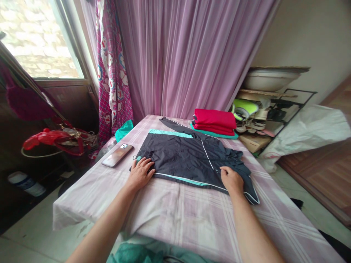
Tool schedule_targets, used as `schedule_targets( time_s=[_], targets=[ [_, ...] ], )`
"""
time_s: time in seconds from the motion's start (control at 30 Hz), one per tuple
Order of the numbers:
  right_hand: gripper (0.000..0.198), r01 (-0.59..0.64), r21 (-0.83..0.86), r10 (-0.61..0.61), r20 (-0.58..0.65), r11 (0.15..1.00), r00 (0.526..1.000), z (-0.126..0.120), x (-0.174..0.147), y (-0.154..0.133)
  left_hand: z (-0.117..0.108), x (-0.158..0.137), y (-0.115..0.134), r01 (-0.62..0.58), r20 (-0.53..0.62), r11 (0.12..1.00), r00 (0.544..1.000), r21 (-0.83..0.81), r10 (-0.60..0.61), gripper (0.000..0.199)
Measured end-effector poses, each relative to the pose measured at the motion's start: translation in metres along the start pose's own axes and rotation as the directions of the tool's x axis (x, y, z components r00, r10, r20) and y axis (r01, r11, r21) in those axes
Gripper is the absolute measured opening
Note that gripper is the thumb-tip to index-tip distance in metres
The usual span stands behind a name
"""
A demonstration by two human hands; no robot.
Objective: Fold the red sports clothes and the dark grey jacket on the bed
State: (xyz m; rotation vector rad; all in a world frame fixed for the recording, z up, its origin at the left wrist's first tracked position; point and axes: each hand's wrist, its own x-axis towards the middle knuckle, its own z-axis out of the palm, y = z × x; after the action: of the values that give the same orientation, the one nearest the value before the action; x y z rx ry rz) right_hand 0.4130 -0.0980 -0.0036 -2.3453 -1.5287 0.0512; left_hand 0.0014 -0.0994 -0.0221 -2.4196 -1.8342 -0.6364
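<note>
A dark jacket (175, 153) with white piping and turquoise panels lies spread on the table, one sleeve (175, 125) stretched toward the far side. My left hand (141, 171) rests flat on the jacket's left end near the hem, fingers spread. At the right part of the jacket, my right hand (231, 179) is closed, its fingertips pinching the dark fabric near the white piping. Left of the jacket lies a phone (117, 155), back side up.
The table wears a checked pink cloth (170, 208). Folded red clothing (215, 121) sits on a turquoise piece at the far right. Beyond are a purple curtain (175, 54) and a shoe rack (285, 128) with a basin (271, 79). Turquoise fabric (124, 130) hangs at the left edge.
</note>
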Motion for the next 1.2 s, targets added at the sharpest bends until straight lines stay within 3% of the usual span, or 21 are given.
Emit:
schedule_targets(
  time_s=[0.43,0.77,1.2],
  targets=[
    [0.036,0.016,-0.010,-0.016,-0.013,1.000,1.000,0.0005,0.0005,0.0009,0.0044,0.0018,0.0003,0.010,0.018,0.996,1.000,0.087,-0.012,0.047],
    [0.035,0.017,-0.003,-0.017,-0.043,1.000,0.999,0.0025,0.0010,0.0014,-0.0018,0.0036,0.0067,0.066,0.046,0.994,0.996,0.088,-0.070,0.048],
    [0.036,0.012,-0.008,-0.012,-0.038,1.000,0.999,0.0016,0.0003,0.0013,-0.0019,0.0032,0.0072,0.057,0.046,0.994,0.997,0.092,-0.062,0.047]
  ],
)
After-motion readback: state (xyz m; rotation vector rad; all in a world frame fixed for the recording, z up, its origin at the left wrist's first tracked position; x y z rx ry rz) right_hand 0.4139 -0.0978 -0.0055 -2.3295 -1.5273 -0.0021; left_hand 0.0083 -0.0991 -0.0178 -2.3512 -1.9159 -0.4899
